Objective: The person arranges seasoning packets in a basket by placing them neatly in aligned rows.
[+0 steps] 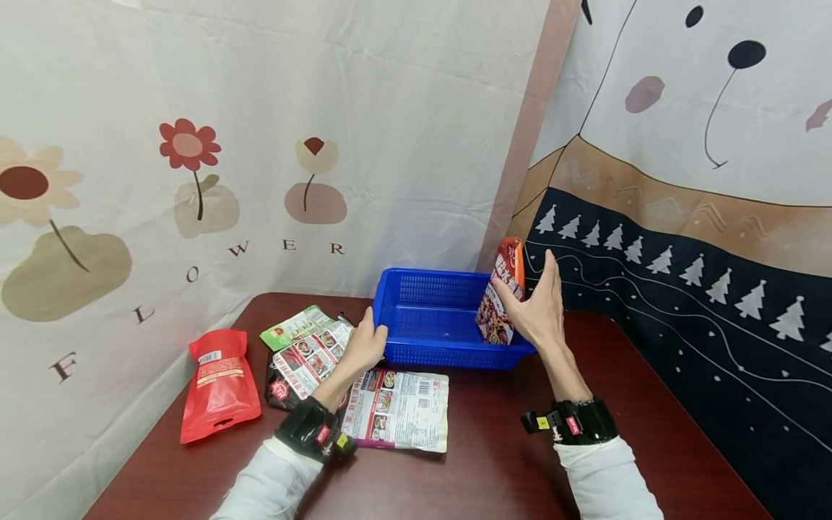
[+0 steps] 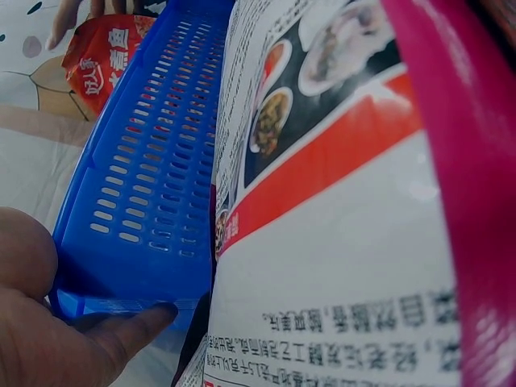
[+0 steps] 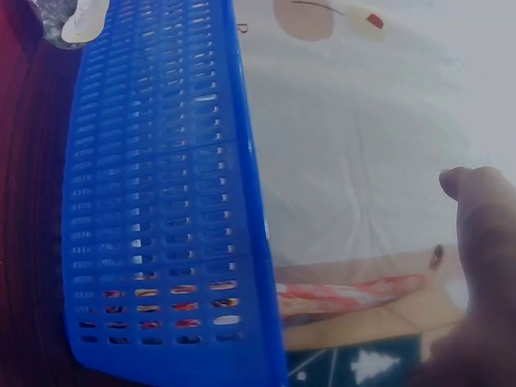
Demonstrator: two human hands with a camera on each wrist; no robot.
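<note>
Head view shows the right hand [image 1: 536, 307] with fingers nearly straight, thumb and fingers pinching a glossy red food pouch [image 1: 502, 292] upright in the right end of a blue perforated plastic basket [image 1: 432, 318]. The left hand [image 1: 364, 347] curls around the basket's front-left corner. Flat printed packets [image 1: 396, 408] with dish photos and small unreadable text lie just before it on the dark wooden table [image 1: 494, 462]; a red pouch [image 1: 217, 383] lies farther left, below a curtain [image 1: 195, 180] reading "FLOWER".

The pouch's [image 1: 503, 292] lower end sits behind the basket [image 1: 448, 354] wall — hidden. The white packet [image 2: 339, 242] runs off the left wrist view's edges, print blurred, while the right hand [image 3: 476, 274] is cropped — only a thumb shows.
</note>
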